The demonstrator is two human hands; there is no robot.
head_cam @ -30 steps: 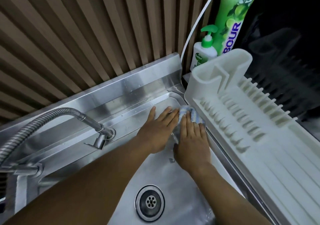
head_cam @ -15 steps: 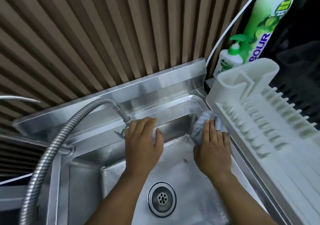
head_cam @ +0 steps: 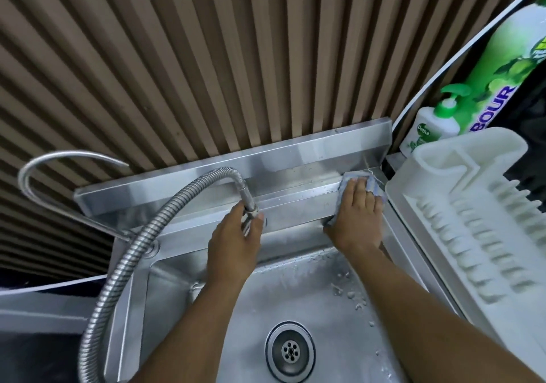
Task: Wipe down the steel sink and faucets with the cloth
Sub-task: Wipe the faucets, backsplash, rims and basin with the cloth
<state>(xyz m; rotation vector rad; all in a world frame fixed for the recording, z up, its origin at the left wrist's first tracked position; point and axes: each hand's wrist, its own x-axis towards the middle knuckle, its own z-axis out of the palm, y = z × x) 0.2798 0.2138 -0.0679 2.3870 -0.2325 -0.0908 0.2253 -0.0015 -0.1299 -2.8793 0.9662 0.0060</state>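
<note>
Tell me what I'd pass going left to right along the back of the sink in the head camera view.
Thin curved faucet → flexible hose faucet → left hand gripping its nozzle → right hand on the cloth → soap bottle → white dish rack.

right hand (head_cam: 356,214) pressing cloth (head_cam: 373,187) on sink (head_cam: 298,176) ledge, left hand (head_cam: 235,245) gripping faucet (head_cam: 249,205)

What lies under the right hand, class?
Under the right hand a blue cloth shows at its fingertips and wrist, pressed on the sink ledge. The hand hides the cloth's middle and the steel beneath.
</note>
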